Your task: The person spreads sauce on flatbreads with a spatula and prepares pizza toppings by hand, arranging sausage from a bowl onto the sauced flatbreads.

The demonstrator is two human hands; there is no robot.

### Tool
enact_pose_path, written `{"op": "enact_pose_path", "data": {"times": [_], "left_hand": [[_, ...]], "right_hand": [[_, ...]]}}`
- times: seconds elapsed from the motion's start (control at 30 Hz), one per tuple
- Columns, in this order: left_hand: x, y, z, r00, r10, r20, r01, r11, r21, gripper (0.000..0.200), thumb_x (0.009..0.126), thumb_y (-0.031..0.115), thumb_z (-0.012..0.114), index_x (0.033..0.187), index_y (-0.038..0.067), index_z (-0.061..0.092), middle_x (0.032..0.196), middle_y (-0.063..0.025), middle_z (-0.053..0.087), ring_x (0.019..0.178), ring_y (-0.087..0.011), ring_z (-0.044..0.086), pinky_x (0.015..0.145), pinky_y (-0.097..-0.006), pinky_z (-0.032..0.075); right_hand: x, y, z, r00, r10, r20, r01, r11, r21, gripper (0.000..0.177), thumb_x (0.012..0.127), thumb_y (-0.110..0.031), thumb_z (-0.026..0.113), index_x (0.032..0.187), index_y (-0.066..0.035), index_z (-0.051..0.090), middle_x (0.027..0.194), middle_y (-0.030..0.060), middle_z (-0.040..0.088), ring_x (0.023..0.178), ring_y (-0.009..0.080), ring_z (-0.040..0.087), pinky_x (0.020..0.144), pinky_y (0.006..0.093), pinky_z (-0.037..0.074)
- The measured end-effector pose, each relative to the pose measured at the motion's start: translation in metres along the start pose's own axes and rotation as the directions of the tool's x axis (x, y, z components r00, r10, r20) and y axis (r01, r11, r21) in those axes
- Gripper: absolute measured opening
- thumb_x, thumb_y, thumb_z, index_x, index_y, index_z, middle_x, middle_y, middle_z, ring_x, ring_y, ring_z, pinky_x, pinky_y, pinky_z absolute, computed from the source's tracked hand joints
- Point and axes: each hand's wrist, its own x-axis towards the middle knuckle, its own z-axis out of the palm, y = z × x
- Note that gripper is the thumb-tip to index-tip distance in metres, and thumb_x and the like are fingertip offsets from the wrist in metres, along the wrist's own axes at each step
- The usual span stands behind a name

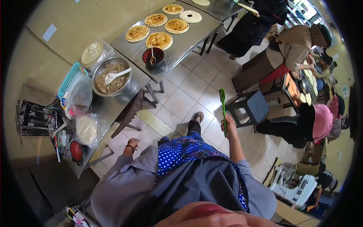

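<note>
My right hand (229, 128) is wrapped round the handle of a green spatula (224, 106), held upright over the tiled floor with its blade pointing away from me. My left hand (133, 143), a dark band at its wrist, hangs low by my left side with loosely bent fingers and nothing visible in it. Nearest to that hand is a brown stool (132, 109) beside the metal table. On this table stands a steel bowl (126, 84) of minced filling with a white spoon (116, 75). Ahead, several round flatbreads (176, 26) with brown sauce lie near a dark red sauce bowl (155, 62).
A clear plastic tub (81, 99), a bag of pale dough (86, 128) and a blue-green basket (70, 80) crowd the left table. To the right stand a dark stool (254, 108) and a person in brown (291, 49). A white mixer (293, 185) is at lower right.
</note>
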Motion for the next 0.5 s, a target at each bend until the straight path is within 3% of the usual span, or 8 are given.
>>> {"op": "enact_pose_path", "data": {"times": [0.07, 0.1, 0.17, 0.23, 0.27, 0.37, 0.5], "left_hand": [[0.005, 0.012, 0.019, 1.0, -0.031, -0.002, 0.031, 0.997, -0.068, 0.037, 0.082, 0.03, 0.063, 0.109, 0.004, 0.056, 0.091, -0.0098, 0.061, 0.07, -0.025, 0.061, 0.056, -0.0443, 0.054], [-0.001, 0.022, 0.027, 1.0, 0.005, 0.017, -0.006, 0.996, 0.092, 0.035, 0.083, 0.03, 0.063, 0.104, 0.004, 0.057, 0.089, -0.0096, 0.06, 0.071, -0.0249, 0.061, 0.055, -0.0436, 0.054], [0.01, 0.038, 0.053, 0.999, 0.035, 0.037, -0.042, 0.973, 0.226, 0.032, 0.083, 0.031, 0.062, 0.1, 0.004, 0.058, 0.087, -0.0095, 0.06, 0.073, -0.0247, 0.061, 0.054, -0.0428, 0.053], [0.037, 0.044, 0.08, 0.985, -0.155, 0.079, 0.161, 0.984, -0.077, 0.028, 0.083, 0.031, 0.062, 0.092, 0.005, 0.059, 0.082, -0.0084, 0.058, 0.07, -0.0235, 0.06, 0.052, -0.0419, 0.051], [0.035, 0.056, 0.094, 0.996, -0.05, 0.074, 0.061, 0.987, -0.15, 0.026, 0.084, 0.031, 0.062, 0.088, 0.005, 0.06, 0.078, -0.007, 0.058, 0.063, -0.0209, 0.057, 0.052, -0.0384, 0.049], [0.01, 0.136, 0.12, 0.986, -0.135, 0.102, 0.161, 0.933, -0.322, 0.025, 0.083, 0.03, 0.063, 0.087, 0.006, 0.06, 0.076, -0.0047, 0.058, 0.061, -0.0187, 0.055, 0.053, -0.0345, 0.048], [-0.011, 0.207, 0.148, 0.99, -0.09, -0.108, 0.042, 0.923, -0.383, 0.032, 0.082, 0.033, 0.067, 0.102, 0.008, 0.063, 0.083, -0.0034, 0.063, 0.067, -0.0172, 0.057, 0.056, -0.0338, 0.048]], "right_hand": [[0.054, -0.032, 0.001, 1.0, 0.008, 0.007, -0.008, 0.995, -0.099, 0.032, 0.095, -0.024, 0.048, 0.124, -0.011, 0.05, 0.068, 0.002, 0.049, 0.048, 0.01, 0.044, 0.039, 0.0222, 0.032], [0.081, -0.045, 0.001, 1.0, 0.018, 0.015, -0.016, 0.994, -0.112, 0.032, 0.095, -0.024, 0.048, 0.124, -0.011, 0.05, 0.068, 0.002, 0.049, 0.048, 0.01, 0.044, 0.039, 0.0222, 0.032], [0.137, -0.084, 0.006, 0.998, 0.031, 0.063, -0.016, 0.973, -0.23, 0.032, 0.094, -0.022, 0.049, 0.123, -0.01, 0.051, 0.069, 0.0014, 0.049, 0.049, 0.0095, 0.045, 0.039, 0.0221, 0.032], [0.187, -0.124, 0.019, 0.989, 0.035, 0.141, -0.001, 0.971, -0.238, 0.034, 0.093, -0.024, 0.052, 0.124, -0.009, 0.051, 0.069, 0.001, 0.049, 0.049, 0.0084, 0.043, 0.039, 0.0216, 0.032], [0.21, -0.145, 0.026, 0.987, 0.031, 0.159, 0.01, 0.968, -0.251, 0.034, 0.093, -0.025, 0.052, 0.124, -0.009, 0.05, 0.069, 0.0012, 0.05, 0.049, 0.0083, 0.044, 0.039, 0.0216, 0.032], [0.276, -0.215, 0.064, 0.981, -0.007, 0.193, 0.075, 0.934, -0.349, 0.035, 0.093, -0.025, 0.051, 0.124, -0.009, 0.051, 0.069, 0.0015, 0.05, 0.048, 0.0081, 0.044, 0.039, 0.0215, 0.032], [0.358, -0.282, 0.118, 0.96, -0.037, 0.276, 0.195, 0.796, -0.572, 0.033, 0.093, -0.023, 0.05, 0.122, -0.008, 0.054, 0.066, 0.0016, 0.05, 0.046, 0.0082, 0.044, 0.038, 0.021, 0.032]]}}
